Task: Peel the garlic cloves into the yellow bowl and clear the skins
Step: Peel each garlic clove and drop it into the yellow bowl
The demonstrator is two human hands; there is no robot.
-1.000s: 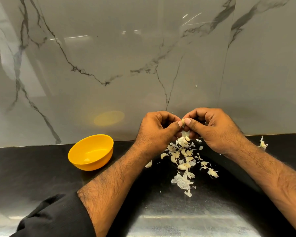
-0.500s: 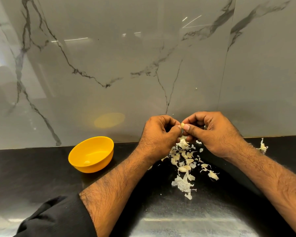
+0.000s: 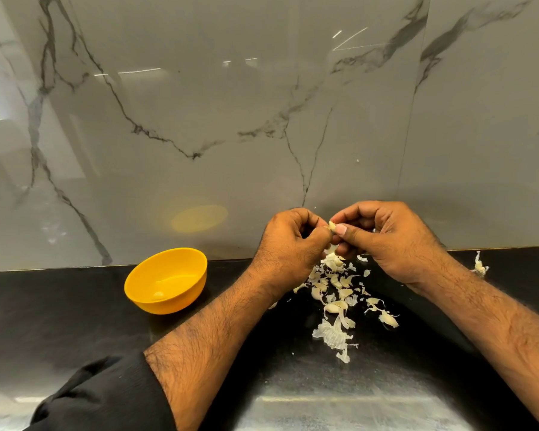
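Head view: both hands' curled fingers (image 3: 347, 233) pinch one garlic clove (image 3: 332, 225).

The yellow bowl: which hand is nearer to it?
Left. The left hand is just right of the yellow bowl; the right hand lies farther right, beyond it.

Wall: glossy grey marble-look panels (image 3: 231, 119), dark branching veins, one vertical seam (image 3: 413, 119) right of centre.
Bench: black polished bench (image 3: 44, 306), butts against wall base.
Light: strip-light reflections (image 3: 139, 70) on wall; pale window-like reflection (image 3: 0, 88) far left; bright sheen (image 3: 324, 402) on bench's near edge.
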